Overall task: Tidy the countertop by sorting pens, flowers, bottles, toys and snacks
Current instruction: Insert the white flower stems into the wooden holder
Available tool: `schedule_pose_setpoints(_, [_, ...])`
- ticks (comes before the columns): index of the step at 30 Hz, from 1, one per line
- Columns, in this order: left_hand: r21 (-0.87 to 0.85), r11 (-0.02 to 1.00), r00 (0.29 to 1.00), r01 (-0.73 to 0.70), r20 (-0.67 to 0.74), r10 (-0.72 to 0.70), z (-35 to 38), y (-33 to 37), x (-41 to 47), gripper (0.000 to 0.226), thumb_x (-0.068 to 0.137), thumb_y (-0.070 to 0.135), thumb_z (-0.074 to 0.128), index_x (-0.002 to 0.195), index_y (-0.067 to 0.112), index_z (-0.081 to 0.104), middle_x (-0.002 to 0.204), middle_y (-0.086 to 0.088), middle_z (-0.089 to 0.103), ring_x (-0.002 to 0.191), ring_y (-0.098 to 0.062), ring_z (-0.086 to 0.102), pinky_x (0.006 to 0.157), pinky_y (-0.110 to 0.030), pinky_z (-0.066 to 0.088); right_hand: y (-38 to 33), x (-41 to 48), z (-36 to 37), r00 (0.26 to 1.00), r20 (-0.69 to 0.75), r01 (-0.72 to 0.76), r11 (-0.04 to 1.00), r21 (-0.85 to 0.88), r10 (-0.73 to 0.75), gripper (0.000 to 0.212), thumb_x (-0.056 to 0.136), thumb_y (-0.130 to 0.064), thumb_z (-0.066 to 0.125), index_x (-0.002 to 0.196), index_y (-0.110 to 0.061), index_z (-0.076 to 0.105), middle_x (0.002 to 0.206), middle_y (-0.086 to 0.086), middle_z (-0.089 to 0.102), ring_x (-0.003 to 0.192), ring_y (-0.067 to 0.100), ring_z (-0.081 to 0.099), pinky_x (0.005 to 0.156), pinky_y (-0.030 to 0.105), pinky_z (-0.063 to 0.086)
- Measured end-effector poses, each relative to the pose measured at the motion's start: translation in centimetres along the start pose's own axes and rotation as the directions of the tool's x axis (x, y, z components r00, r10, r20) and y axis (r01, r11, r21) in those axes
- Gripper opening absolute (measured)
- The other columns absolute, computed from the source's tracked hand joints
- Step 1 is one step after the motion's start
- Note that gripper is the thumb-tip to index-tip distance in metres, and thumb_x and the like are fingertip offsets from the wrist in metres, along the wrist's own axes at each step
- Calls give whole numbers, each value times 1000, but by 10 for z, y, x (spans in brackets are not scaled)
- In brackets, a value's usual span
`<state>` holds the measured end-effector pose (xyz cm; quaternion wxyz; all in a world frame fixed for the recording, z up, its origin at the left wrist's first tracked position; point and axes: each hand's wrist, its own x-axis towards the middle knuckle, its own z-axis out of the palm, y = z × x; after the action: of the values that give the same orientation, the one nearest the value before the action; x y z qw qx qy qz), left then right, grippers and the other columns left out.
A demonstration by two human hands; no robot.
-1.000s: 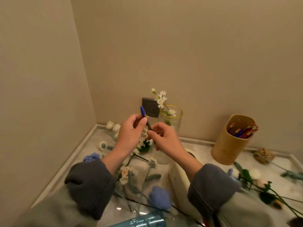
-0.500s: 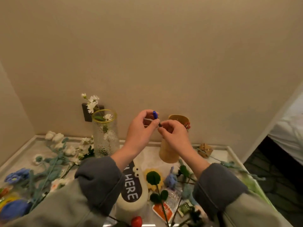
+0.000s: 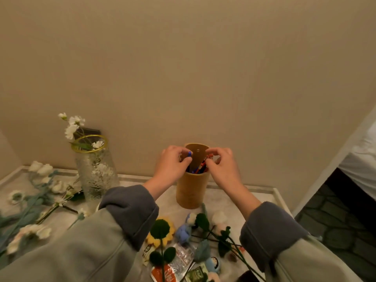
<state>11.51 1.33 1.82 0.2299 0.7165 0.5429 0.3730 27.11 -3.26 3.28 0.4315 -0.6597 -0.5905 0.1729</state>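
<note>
Blue-capped pen [image 3: 189, 154]: pinched between thumb and fingertips of the left hand [image 3: 173, 165], cap up, body angled down into the mouth of the pen holder [image 3: 191, 190]. Lower part of the pen is hidden inside the holder.

Right hand [image 3: 221, 167]: at the opposite side of the holder's rim, fingers curled, thumb and forefinger close together at the tops of the red pens [image 3: 203, 164]. Can't tell if it actually grips one or only touches.

Holder: tan cylinder, upright on the surface [image 3: 168, 204], directly under and between both hands, against the wall. Several red and blue pens stand in it.

Left of the left hand: textured glass vase [image 3: 95, 171] with a gold rim, upright, a few white flowers [image 3: 73, 125] in it. Dark wall socket [image 3: 87, 132] behind the vase. Further left, loose flowers [image 3: 40, 180] lie flat on the surface, white and pale blue.

Below the hands, between the two sleeves: knitted sunflower [image 3: 160, 231], small blue knitted toy [image 3: 183, 231], green stems, snack packets [image 3: 175, 261], all mixed in one pile nearest the camera.

Both sleeves are grey-green with dark grey cuffs.
</note>
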Motion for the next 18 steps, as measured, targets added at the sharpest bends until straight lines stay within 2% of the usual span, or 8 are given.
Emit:
schedule_pose_setpoints(3, [18,999,998,46,33,-47,2,-1,-4,22,92,30,60,113,30,66,105,9,51,104,-13,53,93,-32,47,4,1,2,999,-33,28,997,72,-25,22,91,-15,56,104,-31,63,109,-6,49,80,7,56,78,28,53])
schedule_pose_setpoints(8, [-120,992,999,46,-11,-48,-10,4,-16,29,94,30,56,123,29,58,113,7,54,81,-3,54,69,-15,42,-6,-7,9,992,-66,116,975,191,-105,25,89,-6,55,96,-28,63,98,-9,52,81,3,55,72,16,44])
schedule_pose_setpoints(13, [-217,976,996,27,-76,-45,-42,-1,-38,19,94,26,56,112,30,63,113,9,59,89,-4,55,73,-15,42,-30,-23,22,982,4,183,954,237,-189,24,90,-8,55,90,-32,62,96,-15,56,92,-2,54,79,15,44])
schedule_pose_setpoints(18, [-264,965,977,-3,-205,-53,-81,-17,-62,18,92,18,58,104,29,66,107,7,65,89,-8,59,77,-21,49,-63,-35,48,951,93,263,929,262,-296,21,90,-8,56,94,-27,65,98,-7,61,90,-1,55,78,17,46])
